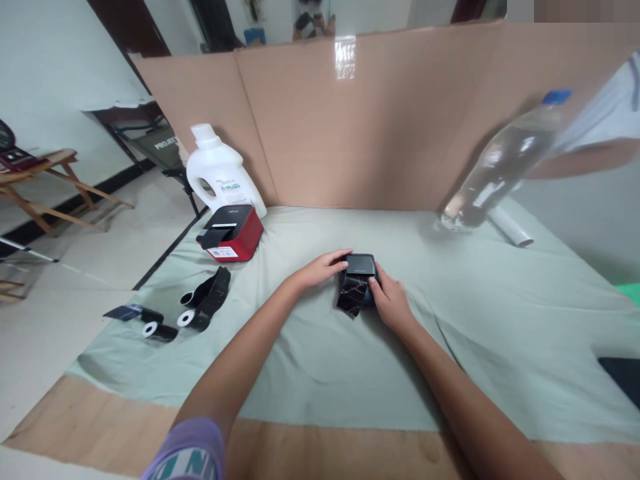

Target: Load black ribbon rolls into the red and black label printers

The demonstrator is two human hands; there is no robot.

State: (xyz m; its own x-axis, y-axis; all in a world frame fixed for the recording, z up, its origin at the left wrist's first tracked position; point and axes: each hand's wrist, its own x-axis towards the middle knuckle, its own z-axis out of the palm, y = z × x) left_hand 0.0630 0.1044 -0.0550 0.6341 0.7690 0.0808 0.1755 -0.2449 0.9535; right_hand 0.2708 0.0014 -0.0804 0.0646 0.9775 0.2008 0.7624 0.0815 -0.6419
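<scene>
A small black printer (361,264) rests on the green cloth in front of me. Out of its near side hangs a crinkled black strip (353,293) with pale lines on it. My left hand (325,268) holds the printer's left edge, fingers reaching to its far corner. On the opposite side, my right hand (390,293) grips the right edge, its thumb beside the strip. The undersides of both hands are hidden.
A red and black printer (245,233) stands at the left, before a white jug (220,167). Nearer lie several black rolls (160,331). A tilted clear bottle (505,167) and white tube (510,227) are at right. A cardboard panel (360,133) closes the back; another person's arm (585,160) shows right.
</scene>
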